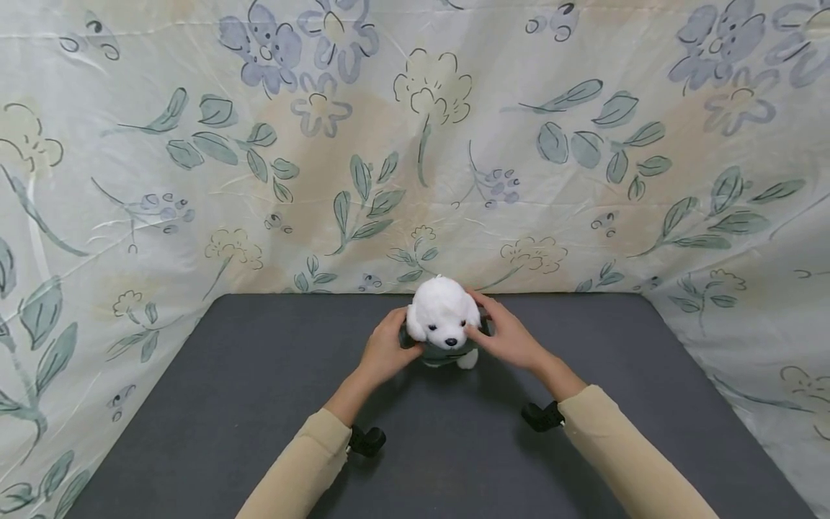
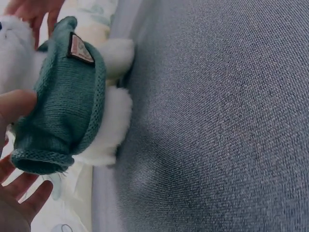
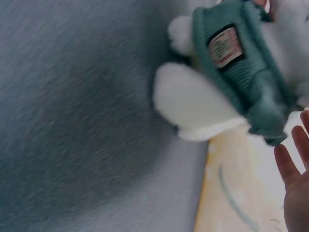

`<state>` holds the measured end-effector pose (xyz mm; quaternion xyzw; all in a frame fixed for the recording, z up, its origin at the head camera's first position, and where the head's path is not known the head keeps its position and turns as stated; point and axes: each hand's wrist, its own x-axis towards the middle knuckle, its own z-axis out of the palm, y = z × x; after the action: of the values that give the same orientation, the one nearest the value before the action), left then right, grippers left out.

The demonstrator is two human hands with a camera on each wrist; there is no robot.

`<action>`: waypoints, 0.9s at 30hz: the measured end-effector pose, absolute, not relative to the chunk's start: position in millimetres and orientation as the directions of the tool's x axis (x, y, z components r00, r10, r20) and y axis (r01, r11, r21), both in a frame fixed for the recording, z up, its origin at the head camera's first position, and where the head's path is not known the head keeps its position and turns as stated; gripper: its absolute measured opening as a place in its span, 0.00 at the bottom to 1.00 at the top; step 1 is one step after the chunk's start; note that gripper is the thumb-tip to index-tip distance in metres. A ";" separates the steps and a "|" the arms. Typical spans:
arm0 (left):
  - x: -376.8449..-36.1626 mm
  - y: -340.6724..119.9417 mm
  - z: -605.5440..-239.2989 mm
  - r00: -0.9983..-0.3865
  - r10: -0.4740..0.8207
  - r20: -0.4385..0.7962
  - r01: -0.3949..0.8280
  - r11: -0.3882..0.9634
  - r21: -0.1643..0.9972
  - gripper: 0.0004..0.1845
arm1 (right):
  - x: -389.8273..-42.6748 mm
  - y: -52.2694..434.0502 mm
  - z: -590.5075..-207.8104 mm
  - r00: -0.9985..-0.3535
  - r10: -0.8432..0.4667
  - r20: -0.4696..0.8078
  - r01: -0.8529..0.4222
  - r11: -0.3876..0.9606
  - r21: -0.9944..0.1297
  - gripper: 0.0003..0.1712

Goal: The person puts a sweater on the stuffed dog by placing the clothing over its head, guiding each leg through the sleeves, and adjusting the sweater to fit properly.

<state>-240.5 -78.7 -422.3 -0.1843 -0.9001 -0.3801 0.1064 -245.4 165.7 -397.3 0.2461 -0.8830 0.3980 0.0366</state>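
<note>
A white plush dog (image 1: pixel 442 310) in a green knitted sweater (image 2: pixel 67 96) faces me near the far edge of the table. It stands upright, its white feet (image 3: pixel 193 104) close to the tabletop. My left hand (image 1: pixel 387 347) holds it from the left, thumb at the front of the sweater and fingers behind the sleeve. On the other side my right hand (image 1: pixel 509 335) grips the dog near its head, with the thumb beside the muzzle and the fingers reaching behind. A small patch (image 3: pixel 226 47) with a dark border shows on the sweater's chest.
The dark grey table (image 1: pixel 259 404) extends toward me and to both sides. Floral fabric (image 1: pixel 363 144) hangs behind it and along its left and right. Black wrist devices (image 1: pixel 542 417) sit at the cuffs of both beige sleeves (image 1: pixel 622 447).
</note>
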 end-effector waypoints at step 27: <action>-250.8 -54.7 -441.4 -0.882 0.083 0.463 0.402 0.646 0.649 0.25 | -255.2 146.8 -438.8 -0.867 -0.296 0.401 -0.490 0.655 -0.575 0.36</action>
<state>-250.8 -54.7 -441.4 -0.1369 -0.8848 -0.3979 0.2002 -255.2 146.8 -438.8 0.2185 -0.8993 0.3533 0.1371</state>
